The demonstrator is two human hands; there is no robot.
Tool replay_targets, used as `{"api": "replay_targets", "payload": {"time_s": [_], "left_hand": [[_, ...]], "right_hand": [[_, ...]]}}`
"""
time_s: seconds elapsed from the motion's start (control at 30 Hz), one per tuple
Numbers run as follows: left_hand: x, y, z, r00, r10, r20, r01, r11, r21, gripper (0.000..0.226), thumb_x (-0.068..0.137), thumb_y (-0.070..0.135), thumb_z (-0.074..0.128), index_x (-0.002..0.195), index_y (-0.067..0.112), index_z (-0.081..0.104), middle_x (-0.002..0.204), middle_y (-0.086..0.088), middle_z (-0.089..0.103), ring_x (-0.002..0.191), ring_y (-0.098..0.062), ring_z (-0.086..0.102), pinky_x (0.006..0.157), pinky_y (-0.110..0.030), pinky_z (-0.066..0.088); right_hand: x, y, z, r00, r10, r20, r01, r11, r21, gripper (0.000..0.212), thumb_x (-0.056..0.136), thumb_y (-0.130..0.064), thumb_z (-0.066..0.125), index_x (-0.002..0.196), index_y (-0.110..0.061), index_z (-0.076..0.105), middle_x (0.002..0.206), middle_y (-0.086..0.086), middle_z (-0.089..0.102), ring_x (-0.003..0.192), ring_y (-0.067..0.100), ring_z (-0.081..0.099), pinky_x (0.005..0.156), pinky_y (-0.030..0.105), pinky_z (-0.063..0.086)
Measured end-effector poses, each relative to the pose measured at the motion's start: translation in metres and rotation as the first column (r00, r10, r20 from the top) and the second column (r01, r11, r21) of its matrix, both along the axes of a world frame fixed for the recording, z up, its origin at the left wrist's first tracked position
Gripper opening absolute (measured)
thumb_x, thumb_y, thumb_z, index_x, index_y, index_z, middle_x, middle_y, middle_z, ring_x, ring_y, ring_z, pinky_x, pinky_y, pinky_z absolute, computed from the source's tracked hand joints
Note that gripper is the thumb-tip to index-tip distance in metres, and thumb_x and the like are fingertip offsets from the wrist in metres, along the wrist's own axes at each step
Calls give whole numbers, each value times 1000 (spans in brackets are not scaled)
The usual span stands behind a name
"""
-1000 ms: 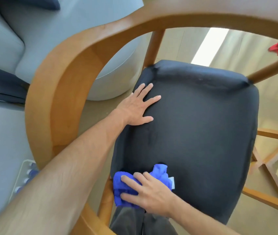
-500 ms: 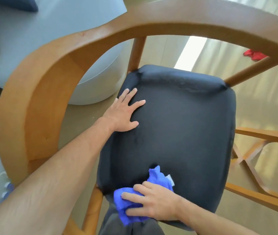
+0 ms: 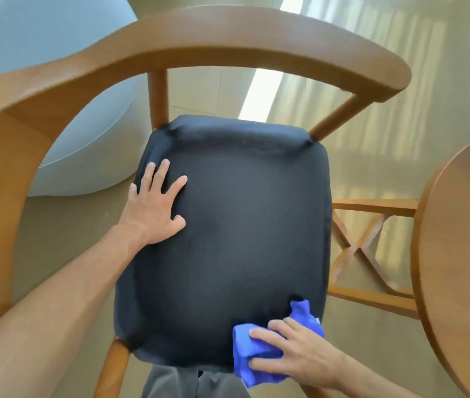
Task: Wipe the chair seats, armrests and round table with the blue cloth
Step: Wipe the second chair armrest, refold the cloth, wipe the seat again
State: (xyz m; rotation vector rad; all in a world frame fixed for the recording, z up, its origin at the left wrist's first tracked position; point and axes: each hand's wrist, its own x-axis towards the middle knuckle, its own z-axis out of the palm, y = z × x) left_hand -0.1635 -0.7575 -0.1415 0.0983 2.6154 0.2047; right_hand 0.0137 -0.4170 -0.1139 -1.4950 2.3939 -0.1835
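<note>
While right hand (image 3: 297,351) clutching blue cloth (image 3: 259,354), left hand (image 3: 153,208) flat on seat (image 3: 242,225), round table (image 3: 463,254) beside

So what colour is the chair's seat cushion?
Black, or very dark navy: the seat cushion shows best in the head view.
</note>
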Motion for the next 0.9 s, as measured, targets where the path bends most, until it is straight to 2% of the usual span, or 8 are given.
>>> {"api": "replay_targets", "payload": {"time_s": [0.1, 0.23, 0.37, 0.5, 0.6, 0.7, 0.8, 0.9], "left_hand": [[3, 7, -4, 998, 1, -57, -4, 999, -50, 82, 79, 40, 55, 151, 28, 18, 160, -8, -9, 147, -30, -10, 112, -56, 23], [9, 28, -6, 992, 15, -123, -29, 993, -113, 81, 72, 23, 59, 148, 18, 31, 159, -16, 3, 145, -38, -2, 107, -66, 21], [23, 53, -9, 959, -129, -254, 107, 989, -98, 72, 75, 41, 46, 144, 19, 42, 156, -21, 18, 142, -46, 13, 96, -76, 23], [43, 85, -11, 966, -165, -198, 149, 984, -93, 79, 83, 65, 27, 149, 23, 35, 157, -20, 19, 144, -45, 13, 97, -76, 22], [47, 94, -12, 979, -145, -146, 128, 985, -118, 81, 84, 67, 20, 152, 22, 26, 159, -21, 13, 145, -44, 8, 100, -75, 19], [45, 90, -13, 980, -156, -121, 141, 982, -125, 82, 85, 68, 14, 153, 24, 19, 160, -19, 8, 146, -42, 4, 103, -74, 17], [48, 89, -14, 980, -151, -134, 134, 983, -126, 82, 84, 69, 12, 153, 24, 16, 160, -19, 8, 146, -42, 4, 103, -73, 17], [46, 91, -17, 975, -154, -158, 133, 982, -135, 81, 85, 71, 13, 153, 25, 16, 159, -20, 11, 146, -43, 7, 102, -73, 19]], "right_hand": [[-58, 24, -8, 964, -265, 3, 263, 958, -110, 51, 69, -2, 60, 111, -31, 57, 133, 11, 42, 90, 30, 57, 74, 37, 51], [-145, 48, -21, 570, -820, 37, 807, 552, -208, 56, 68, 8, 68, 120, -10, 63, 134, 22, 45, 114, 40, 49, 99, 44, 44], [-184, 51, -28, 388, -903, 185, 913, 350, -208, 57, 76, 7, 57, 128, -16, 54, 136, 11, 39, 123, 33, 42, 106, 35, 34], [-151, 30, -29, 49, -978, 205, 974, 1, -227, 55, 81, 1, 56, 131, -20, 51, 138, 9, 35, 125, 29, 40, 105, 30, 32], [-82, 11, -21, 460, -886, 66, 870, 434, -233, 52, 72, -1, 65, 121, -18, 61, 135, 16, 43, 104, 34, 53, 87, 37, 47], [-48, 8, -11, 871, -491, -19, 484, 864, -138, 55, 62, -1, 64, 111, -25, 60, 130, 13, 45, 82, 31, 55, 66, 36, 47], [-117, 10, -8, 796, -602, -66, 583, 791, -187, 50, 64, 2, 67, 110, -19, 68, 127, 17, 54, 82, 36, 57, 68, 42, 50], [-219, -4, -12, 376, -924, -72, 914, 383, -135, 53, 79, -4, 58, 131, -18, 55, 139, 18, 43, 105, 42, 49, 89, 46, 44]]}}
